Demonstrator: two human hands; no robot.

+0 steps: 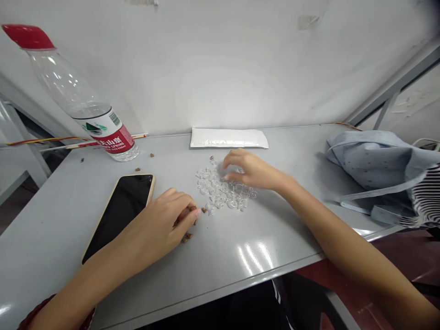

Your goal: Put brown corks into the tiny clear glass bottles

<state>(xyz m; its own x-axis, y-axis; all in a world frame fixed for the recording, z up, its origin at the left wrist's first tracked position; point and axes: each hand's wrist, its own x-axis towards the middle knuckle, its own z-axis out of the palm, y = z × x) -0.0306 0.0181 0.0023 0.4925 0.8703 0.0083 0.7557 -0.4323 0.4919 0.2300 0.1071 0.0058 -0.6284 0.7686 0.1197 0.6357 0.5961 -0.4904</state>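
My left hand (pixel 175 213) rests on the grey table with its fingers curled round several small brown pieces (pixel 187 237), some showing below the palm and between the fingers. Just beyond the thumb lies another brown piece. A loose patch of small clear plastic pieces (pixel 225 195), many of them curved, is spread to the right of that hand. Over the patch's far right part hovers my right hand (pixel 245 169), fingers bent, with a gap between thumb and forefinger and nothing visible in it. One more brown piece (pixel 211 157) sits at the patch's far edge.
A black-screened phone (pixel 120 213) lies left of my left hand. A red-capped water bottle (pixel 103 123) stands behind it, near two stray brown bits. Against the wall is a flat white packet (pixel 228 138). A light blue cloth bag (pixel 374 160) occupies the right end.
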